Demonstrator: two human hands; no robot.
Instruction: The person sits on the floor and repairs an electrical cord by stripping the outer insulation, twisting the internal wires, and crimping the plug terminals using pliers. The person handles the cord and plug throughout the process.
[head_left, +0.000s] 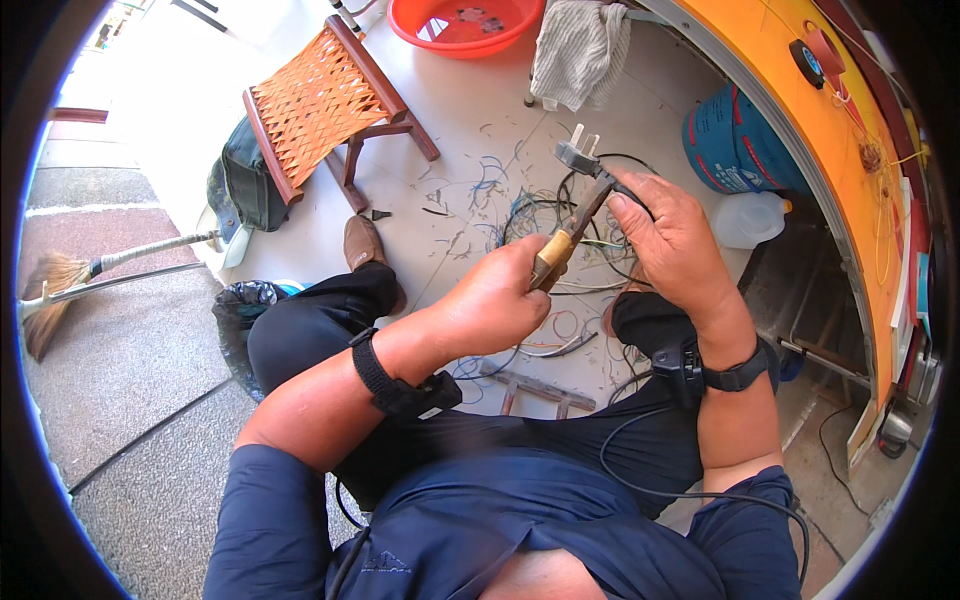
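My left hand (499, 300) is closed around a wooden-handled tool (553, 256) that looks like a knife. Its dark metal part slants up and right, and its tip meets the cord just behind the plug. Between the thumb and fingers of my right hand (667, 232) is the black power cord (626, 191). At the cord's end, a dark power plug (576, 158) points its metal pins upward. Below both hands, loose cables and cut wire (555, 210) lie tangled on the tiled floor.
An orange woven folding stool (322, 101) stands front left, a red basin (465, 30) beyond it. A lined bin (244, 322) and a broom (56, 292) are left. Rightward are a blue bucket (739, 142), a plastic jug (750, 220) and a curved orange counter (840, 120) holding tape (808, 64).
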